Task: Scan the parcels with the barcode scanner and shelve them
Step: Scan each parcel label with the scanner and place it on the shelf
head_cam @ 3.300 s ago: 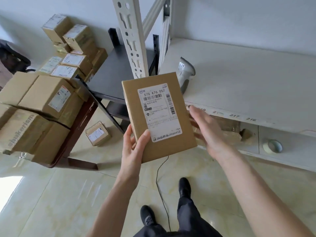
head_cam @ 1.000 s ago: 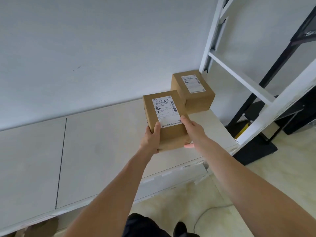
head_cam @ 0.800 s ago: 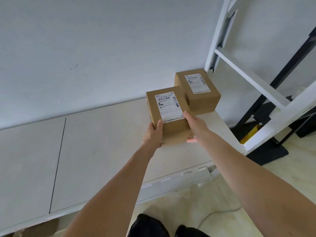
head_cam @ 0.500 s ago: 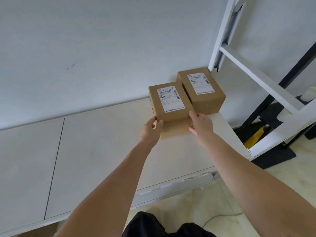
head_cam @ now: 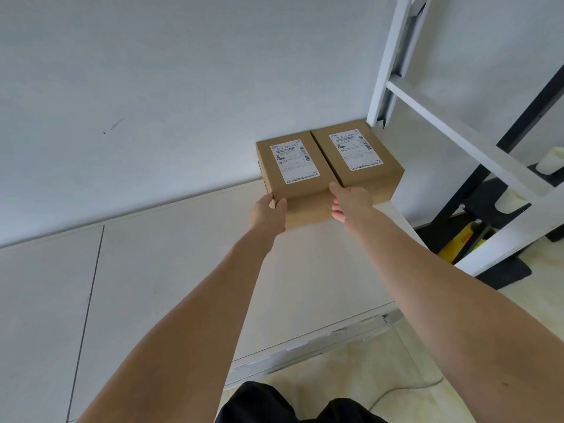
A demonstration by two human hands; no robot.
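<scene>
Parcel (head_cam: 297,178), brown carton, label up: now set down at the shelf's (head_cam: 183,270) rear right corner, touching a second parcel (head_cam: 360,160); half a second ago it was short of the wall. Left hand (head_cam: 267,213) grips its near left corner, fingers curled. Right hand (head_cam: 351,203) touches its near right edge, fingers loosely extended. White wall (head_cam: 152,71) behind; white upright (head_cam: 393,56) right.

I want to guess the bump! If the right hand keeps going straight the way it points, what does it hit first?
Probably the right-hand brown cardboard parcel: the right hand points toward its near face, seemingly almost touching.
</scene>
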